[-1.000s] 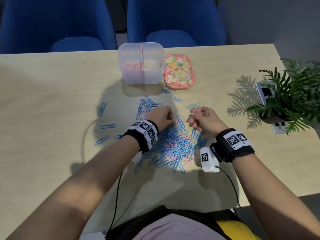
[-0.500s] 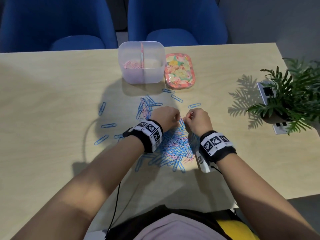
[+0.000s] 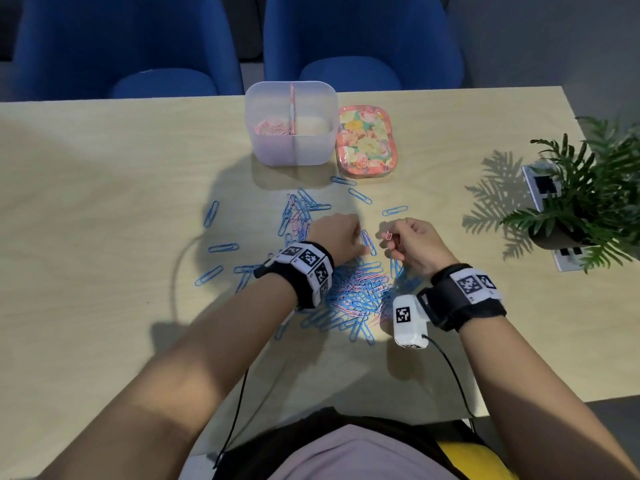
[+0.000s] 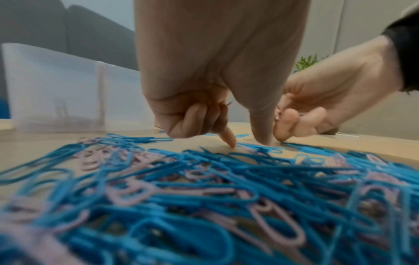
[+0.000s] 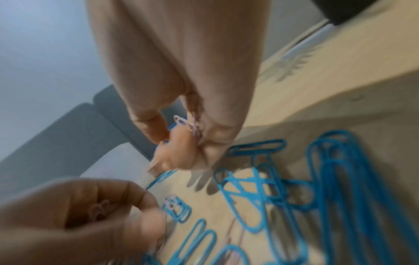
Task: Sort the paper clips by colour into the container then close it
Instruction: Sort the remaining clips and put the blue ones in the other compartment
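Pink clips [image 3: 388, 234] pinched in right hand [image 3: 414, 242], held just above mixed pile [image 3: 356, 289] at table [image 3: 104, 174] centre. Left hand [image 3: 337, 239] curled, forefinger and thumb down in pile; pink shape in palm in right wrist view, too blurred to call. Container [image 3: 291, 123] at 12 o'clock, open, pink clips in left compartment, right one looked bare. Floral lid [image 3: 365, 140] touching its 3 o'clock side. Risk: interlocked blue clip riding along with pink bunch; loose pinch spilling clips in transit.
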Demonstrator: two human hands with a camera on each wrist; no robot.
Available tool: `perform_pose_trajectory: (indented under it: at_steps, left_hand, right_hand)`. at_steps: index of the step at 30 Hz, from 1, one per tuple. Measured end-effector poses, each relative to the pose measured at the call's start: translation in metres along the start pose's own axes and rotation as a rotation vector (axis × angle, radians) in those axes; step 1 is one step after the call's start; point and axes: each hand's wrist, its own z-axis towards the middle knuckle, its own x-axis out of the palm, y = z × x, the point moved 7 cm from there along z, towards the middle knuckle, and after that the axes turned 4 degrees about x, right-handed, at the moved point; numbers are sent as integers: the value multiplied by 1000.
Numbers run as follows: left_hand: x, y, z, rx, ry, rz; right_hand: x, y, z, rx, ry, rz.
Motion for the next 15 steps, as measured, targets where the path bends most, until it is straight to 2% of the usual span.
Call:
perform_pose_trajectory:
  at_steps: [3, 7, 9, 13, 15]
  left_hand:
    - [7, -2, 3, -24, 39, -8]
    - [5, 3, 5, -59, 74, -54]
    - [6, 7, 4, -87, 111, -79]
    - [9, 15, 3, -130, 151, -67]
    - [6, 19, 1, -137, 162, -58]
  right_hand:
    - [0, 11, -7, -57, 66, 128]
    - [-1, 11, -2, -45, 41, 172]
    - [0, 10, 2, -74, -47, -18]
    - [12, 10, 5, -193, -138, -660]
    - [17, 10, 6, -226, -154, -771]
